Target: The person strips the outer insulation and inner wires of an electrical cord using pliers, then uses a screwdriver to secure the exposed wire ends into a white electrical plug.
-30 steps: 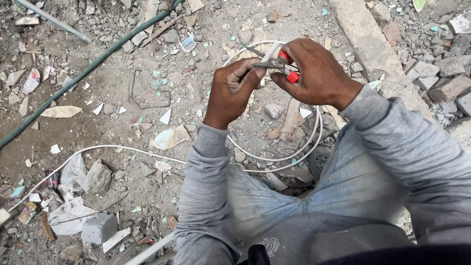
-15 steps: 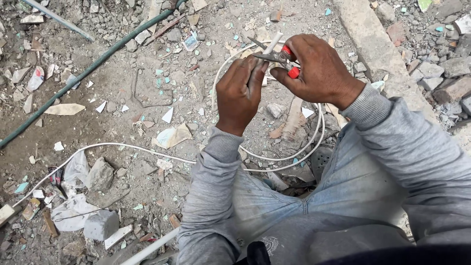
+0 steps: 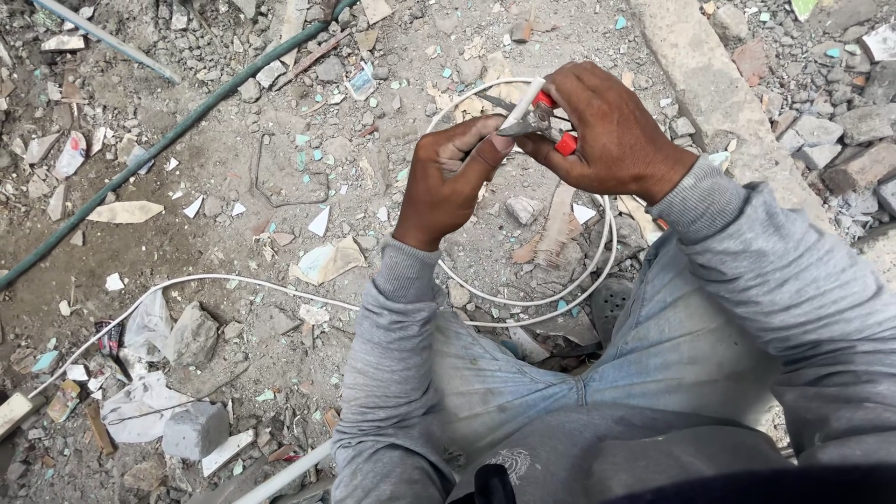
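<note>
Since a moment ago: both hands sit a touch higher over the rubble, and the free end of the white cable now sticks up between them; before, the tool's nose showed there instead.
Far left: a dark green hose (image 3: 177,135) runs slantwise across the dirt, from the lower left edge up toward the top middle.
Lower left: crumpled plastic (image 3: 140,406), a grey stone block (image 3: 194,429) and scraps of broken tile lie on the ground.
White cable (image 3: 233,280): it trails from the lower left, crosses the dirt, loops round under the wrists and climbs to the hands (one long strand, as far as I can see).
Left hand (image 3: 446,182): closed around the cable just below its end, thumb pressed up toward the tool.
Cable end: it pokes up and to the right from that grip, tilted, touching the tool's head.
Pliers (image 3: 541,119): red-handled, metal nose against the cable end; whether they bite the sheath I cannot tell.
Right hand (image 3: 607,131): wrapped tight over the red handles, fingers curled, just beside the other hand.
Below: grey sleeves and dusty blue trousers of the crouching person.
Far right: a concrete slab edge (image 3: 709,84) and loose stones (image 3: 859,121).
</note>
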